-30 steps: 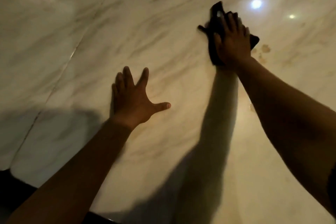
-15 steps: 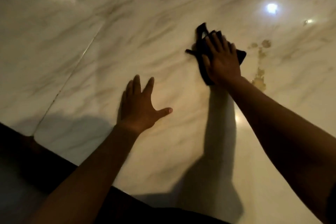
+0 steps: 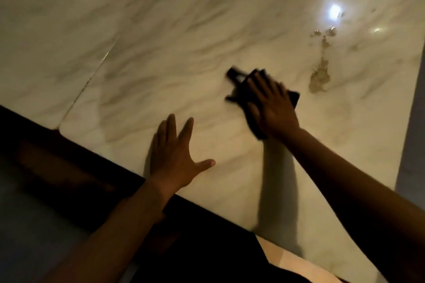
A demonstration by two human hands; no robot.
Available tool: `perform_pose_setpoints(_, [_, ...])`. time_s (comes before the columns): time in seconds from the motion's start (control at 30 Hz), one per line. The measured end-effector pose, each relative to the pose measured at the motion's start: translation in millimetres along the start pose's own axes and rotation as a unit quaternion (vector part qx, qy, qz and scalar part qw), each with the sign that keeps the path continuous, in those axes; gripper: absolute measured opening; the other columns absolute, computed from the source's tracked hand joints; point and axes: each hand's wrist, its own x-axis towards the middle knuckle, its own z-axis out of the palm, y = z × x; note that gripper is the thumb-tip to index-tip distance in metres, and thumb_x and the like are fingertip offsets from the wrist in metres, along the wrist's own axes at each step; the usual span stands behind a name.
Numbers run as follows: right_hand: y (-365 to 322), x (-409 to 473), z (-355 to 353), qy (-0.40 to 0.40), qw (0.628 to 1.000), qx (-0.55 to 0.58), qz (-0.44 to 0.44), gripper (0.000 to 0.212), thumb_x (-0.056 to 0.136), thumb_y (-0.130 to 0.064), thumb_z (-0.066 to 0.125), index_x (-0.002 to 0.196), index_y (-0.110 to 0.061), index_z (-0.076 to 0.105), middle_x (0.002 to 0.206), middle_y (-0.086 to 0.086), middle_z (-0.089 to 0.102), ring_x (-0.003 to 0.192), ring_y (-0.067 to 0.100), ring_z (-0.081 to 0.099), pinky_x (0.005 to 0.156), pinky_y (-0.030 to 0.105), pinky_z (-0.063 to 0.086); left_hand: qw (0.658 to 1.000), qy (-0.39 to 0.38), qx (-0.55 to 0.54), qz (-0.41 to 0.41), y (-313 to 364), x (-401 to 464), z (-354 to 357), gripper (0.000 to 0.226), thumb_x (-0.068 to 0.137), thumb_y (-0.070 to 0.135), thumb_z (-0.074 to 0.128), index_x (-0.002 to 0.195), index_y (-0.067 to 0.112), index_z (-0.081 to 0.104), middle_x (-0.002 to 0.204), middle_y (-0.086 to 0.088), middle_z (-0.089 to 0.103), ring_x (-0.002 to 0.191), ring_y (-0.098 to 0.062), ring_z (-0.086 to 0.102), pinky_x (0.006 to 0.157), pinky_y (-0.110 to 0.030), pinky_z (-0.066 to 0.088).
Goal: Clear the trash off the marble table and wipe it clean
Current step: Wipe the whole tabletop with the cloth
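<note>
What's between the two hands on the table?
Nothing but bare marble table. In the head view, the left hand lies flat and open, and the right hand presses a dark cloth.

No text, label, brand, number or sign can be read anywhere in the view. The marble table (image 3: 207,30) carries only grey veining, light glare and a brownish stain (image 3: 319,76) at the far right, and the dark cloth (image 3: 243,89) is plain.

Glossy veined marble table (image 3: 207,30); dark, blurred rag (image 3: 243,89), seemingly cloth.
</note>
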Motion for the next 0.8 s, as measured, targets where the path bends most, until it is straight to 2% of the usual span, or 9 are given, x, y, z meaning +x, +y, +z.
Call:
perform_pose_setpoints(0.1, [-20.8, -0.9, 5.2, 0.019, 0.994, 0.010, 0.104, 0.064, 0.100, -0.047, 0.029, 0.158, -0.019, 0.024, 0.166, 0.009, 0.016, 0.153, 0.031, 0.011, 0.121, 0.052, 0.017, 1.000, -0.002, -0.015, -0.009, 2.4, -1.6, 0.7, 0.123, 0.064, 0.091, 0.055, 0.157, 0.040, -0.007, 0.166, -0.007, -0.017, 0.153, -0.031, -0.010, 0.125, -0.046, 0.007])
perform_pose_setpoints(0.2, [-74.9, -69.9, 12.0, 0.020, 0.999, 0.021, 0.039, 0.065, 0.099, -0.045, 0.036, 0.158, -0.020, 0.024, 0.167, 0.007, 0.014, 0.154, 0.029, 0.008, 0.121, 0.052, 0.016, 1.000, -0.002, -0.020, -0.008, 5.6, -4.9, 0.4, 0.122, 0.066, 0.088, 0.059, 0.158, 0.038, -0.003, 0.166, -0.010, -0.014, 0.153, -0.033, -0.008, 0.125, -0.046, 0.008])
perform_pose_setpoints(0.27, [-94.8, -134.1, 12.2, -0.017, 0.999, 0.031, -0.016, 0.064, 0.101, -0.045, 0.037, 0.159, -0.024, 0.018, 0.168, 0.002, 0.008, 0.155, 0.025, 0.001, 0.122, 0.052, 0.012, 1.000, -0.007, -0.023, -0.003, 9.8, -10.0, 1.2, 0.121, 0.067, 0.086, 0.060, 0.159, 0.037, -0.001, 0.166, -0.011, -0.014, 0.153, -0.034, -0.007, 0.125, -0.047, 0.008])
perform_pose_setpoints(0.37, [-60.4, -188.4, 4.6, -0.031, 0.999, 0.025, -0.038, 0.062, 0.103, -0.045, 0.035, 0.159, -0.027, 0.017, 0.168, -0.001, 0.007, 0.155, 0.021, 0.000, 0.123, 0.050, 0.012, 1.000, -0.026, -0.005, 0.012, 22.2, -25.6, 7.4, 0.122, 0.067, 0.086, 0.060, 0.159, 0.037, -0.004, 0.166, -0.010, -0.017, 0.153, -0.035, -0.010, 0.124, -0.048, 0.009])
perform_pose_setpoints(0.43, [-13.2, -187.2, -0.5, -0.013, 1.000, 0.002, 0.018, 0.062, 0.101, -0.048, 0.032, 0.159, -0.026, 0.021, 0.167, 0.000, 0.012, 0.155, 0.023, 0.006, 0.120, 0.051, 0.018, 0.999, -0.041, 0.008, 0.028, 35.2, -37.5, 14.4, 0.125, 0.067, 0.087, 0.059, 0.158, 0.037, -0.009, 0.165, -0.010, -0.021, 0.152, -0.036, -0.013, 0.124, -0.050, 0.007])
perform_pose_setpoints(0.5, [30.8, -171.8, -7.5, 0.000, 0.993, -0.012, 0.121, 0.063, 0.100, -0.048, 0.028, 0.158, -0.023, 0.023, 0.167, 0.003, 0.015, 0.154, 0.026, 0.011, 0.119, 0.052, 0.022, 0.998, -0.049, 0.014, 0.044, 54.0, -48.6, 23.6, 0.127, 0.066, 0.088, 0.058, 0.157, 0.037, -0.013, 0.164, -0.010, -0.025, 0.151, -0.036, -0.017, 0.124, -0.052, 0.003])
perform_pose_setpoints(0.6, [45.5, -149.4, -9.3, 0.022, 0.972, -0.004, 0.235, 0.066, 0.099, -0.049, 0.020, 0.158, -0.019, 0.022, 0.167, 0.006, 0.014, 0.154, 0.029, 0.011, 0.119, 0.053, 0.019, 0.998, -0.050, 0.018, 0.045, 80.6, -55.7, 34.8, 0.130, 0.065, 0.089, 0.058, 0.157, 0.034, -0.016, 0.163, -0.012, -0.027, 0.150, -0.037, -0.020, 0.123, -0.054, -0.001])
perform_pose_setpoints(0.67, [25.1, -162.0, -4.3, 0.032, 0.978, -0.001, 0.205, 0.066, 0.099, -0.047, 0.026, 0.158, -0.018, 0.023, 0.167, 0.008, 0.014, 0.154, 0.029, 0.009, 0.120, 0.053, 0.019, 0.998, -0.049, 0.024, 0.030, 92.8, -56.2, 39.1, 0.134, 0.062, 0.091, 0.058, 0.157, 0.033, -0.017, 0.163, -0.013, -0.027, 0.150, -0.038, -0.019, 0.123, -0.055, -0.001])
perform_pose_setpoints(0.8, [-11.6, -255.1, -8.3, -0.037, 0.999, 0.032, -0.008, 0.065, 0.102, -0.045, 0.038, 0.159, -0.024, 0.017, 0.168, 0.002, 0.007, 0.155, 0.024, 0.000, 0.122, 0.053, 0.014, 0.999, -0.044, 0.023, -0.006, 102.7, -51.8, 42.1, 0.139, 0.057, 0.093, 0.061, 0.157, 0.035, -0.016, 0.163, -0.012, -0.026, 0.151, -0.037, -0.016, 0.123, -0.053, 0.004])
